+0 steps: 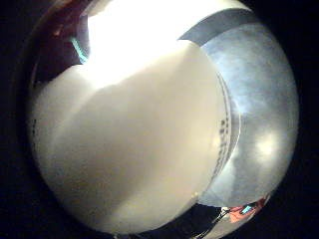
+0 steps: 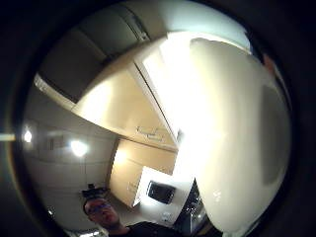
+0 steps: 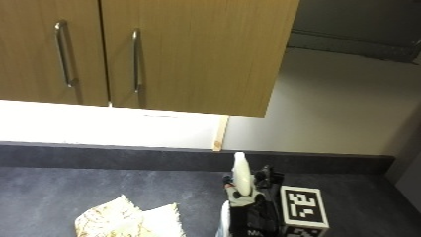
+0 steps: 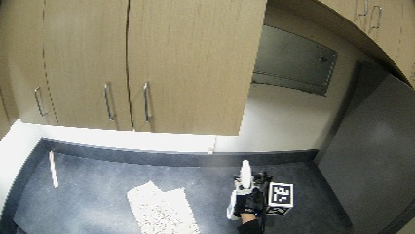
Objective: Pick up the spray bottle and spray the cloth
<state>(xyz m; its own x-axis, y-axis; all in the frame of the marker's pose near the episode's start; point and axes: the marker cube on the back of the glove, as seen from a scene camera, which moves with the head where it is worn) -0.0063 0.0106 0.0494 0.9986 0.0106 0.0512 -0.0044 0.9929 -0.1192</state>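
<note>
bottle: white plastic spray bottle [image 3: 240,178], upright, nozzle end up, held above the dark table near its front edge; body also visible in wide view [image 4: 244,174]. Fills most of both palm views [image 1: 134,149] [image 2: 237,138], so it sits close against the palm.
cloth: pale cream patterned cloth [image 3: 128,219], lying flat on the table to the left of the bottle, apart from it, one corner slightly rumpled. Wide view shows it as a light rectangle [image 4: 162,209].
table: dark grey speckled table [image 3: 79,190], with a raised dark strip along the back edge against the wall.
room: light wooden wall cabinets [image 3: 164,49] with vertical metal bar handles [image 3: 135,59] hang above the table; white wall below them, brightly lit under the cabinet. Thin pale wooden strip [image 4: 52,169] lies on the far left of the table in wide view. Grey panel [image 4: 295,61] on the wall right of the cabinets.
hand: black-gloved right hand [image 3: 253,212] comes up from the front edge, below the bottle's head, back of hand towards the camera.
fingers: wrapped round the bottle's neck and body, gripping it.
</note>
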